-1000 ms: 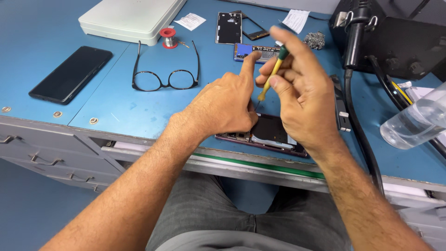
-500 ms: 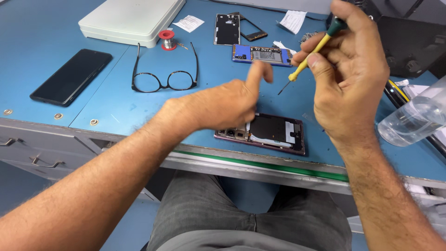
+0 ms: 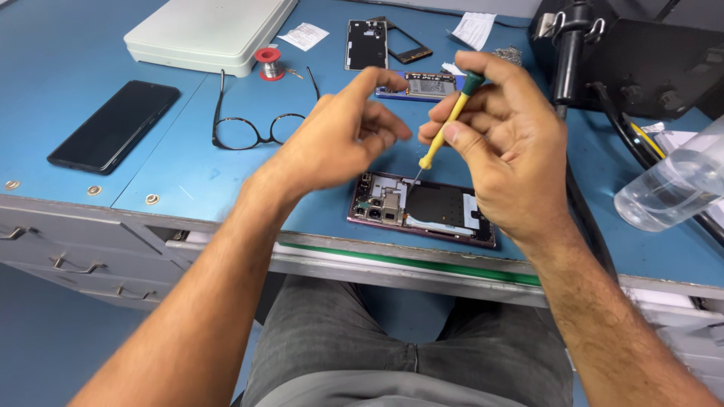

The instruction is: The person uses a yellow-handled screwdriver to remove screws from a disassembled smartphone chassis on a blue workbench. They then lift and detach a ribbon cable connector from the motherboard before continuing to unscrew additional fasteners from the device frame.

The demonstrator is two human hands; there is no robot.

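Note:
An opened phone (image 3: 422, 211) with its back removed lies near the front edge of the blue bench (image 3: 188, 173), its boards and camera module exposed. My right hand (image 3: 505, 143) grips a small yellow screwdriver with a green cap (image 3: 449, 120), tip pointing down just above the phone's upper edge. My left hand (image 3: 339, 136) hovers above and left of the phone, fingers loosely curled with the forefinger extended, holding nothing that I can see.
Black-rimmed glasses (image 3: 253, 124), a black phone (image 3: 113, 124), a white flat box (image 3: 204, 30), a red solder spool (image 3: 268, 62), a circuit board (image 3: 422, 84) and a phone back cover (image 3: 366, 44) lie further back. A clear plastic bottle (image 3: 675, 185) and a black unit (image 3: 641, 53) with cables sit at right.
My right hand brought the screwdriver back down from high at the right until its tip is over the phone. My left hand lifted off the phone and curled its fingers.

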